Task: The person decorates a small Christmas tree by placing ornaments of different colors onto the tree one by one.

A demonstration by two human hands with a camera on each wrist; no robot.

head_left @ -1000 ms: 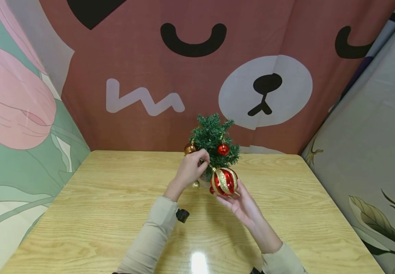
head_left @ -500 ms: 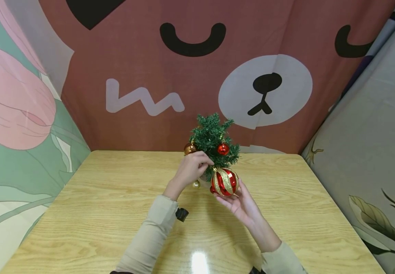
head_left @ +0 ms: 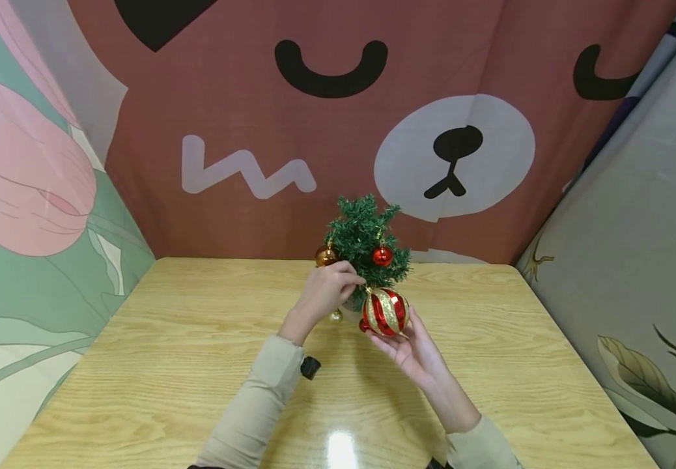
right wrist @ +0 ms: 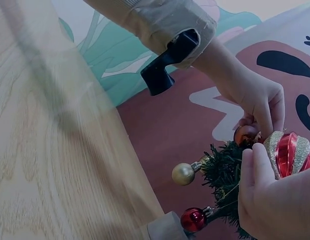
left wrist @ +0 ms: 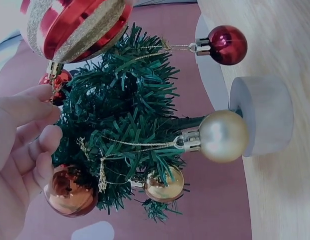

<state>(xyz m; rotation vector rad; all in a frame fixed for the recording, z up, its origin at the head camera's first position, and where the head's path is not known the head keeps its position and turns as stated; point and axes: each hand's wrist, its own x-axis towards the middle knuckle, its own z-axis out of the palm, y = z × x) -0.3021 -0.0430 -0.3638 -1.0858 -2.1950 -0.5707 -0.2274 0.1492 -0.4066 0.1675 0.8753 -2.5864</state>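
A small green artificial Christmas tree [head_left: 361,228] stands towards the back of the table. In front of it is a large red bauble with gold glitter stripes [head_left: 386,312]. My right hand [head_left: 413,358] holds this bauble from below and the right, thumb on one side and fingers under it. My left hand [head_left: 326,286] pinches the thin gold string [left wrist: 55,89] above the bauble's cap, close against the branches. Whether the string loops over a branch is hidden by the fingers.
Small baubles hang on the tree: bright red [head_left: 381,255], copper [head_left: 326,255], pale gold [left wrist: 224,136], shiny gold [left wrist: 165,184] and dark red [left wrist: 228,45]. The tree has a pale round base [left wrist: 265,115]. A printed cloth [head_left: 226,221] hangs behind the wooden table [head_left: 197,339].
My left fingers have shifted slightly right, towards the bauble's cap. The striped bauble has turned a little and sits slightly further right. My right hand stays nearly still beneath it.
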